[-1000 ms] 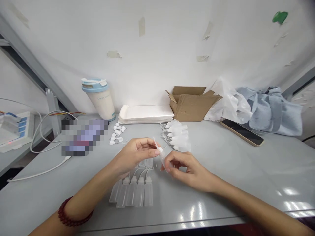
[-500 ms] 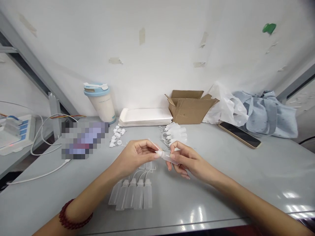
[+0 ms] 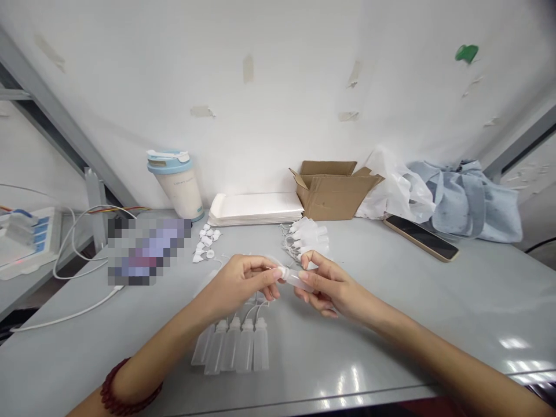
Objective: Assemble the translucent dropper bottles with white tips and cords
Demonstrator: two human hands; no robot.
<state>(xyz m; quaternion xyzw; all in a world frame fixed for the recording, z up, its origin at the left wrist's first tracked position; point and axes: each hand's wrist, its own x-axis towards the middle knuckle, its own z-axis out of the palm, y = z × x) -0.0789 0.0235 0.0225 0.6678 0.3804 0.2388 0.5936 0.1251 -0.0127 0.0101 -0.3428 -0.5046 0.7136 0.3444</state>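
Note:
My right hand (image 3: 328,285) grips a small translucent squeeze bottle (image 3: 299,277) lying sideways, its neck pointing left. My left hand (image 3: 243,282) pinches the bottle's white tip between thumb and fingers. Both hands hover above the grey table (image 3: 391,324). Just below them several finished bottles (image 3: 237,344) lie side by side in a row. Behind my hands sits a pile of more bottles (image 3: 308,237), and a cluster of small white caps (image 3: 205,242) lies to the left of it.
A blue-lidded cup (image 3: 176,184), a stack of white trays (image 3: 256,207) and an open cardboard box (image 3: 334,188) line the back wall. A phone (image 3: 419,237), a plastic bag (image 3: 393,188) and blue cloth (image 3: 469,200) lie right. A blurred device (image 3: 145,250) with a white cable (image 3: 69,313) lies left.
The bottle has swung from near upright to horizontal in my right hand, and my left hand's fingers have closed onto its tip. Both hands sit slightly lower and closer together.

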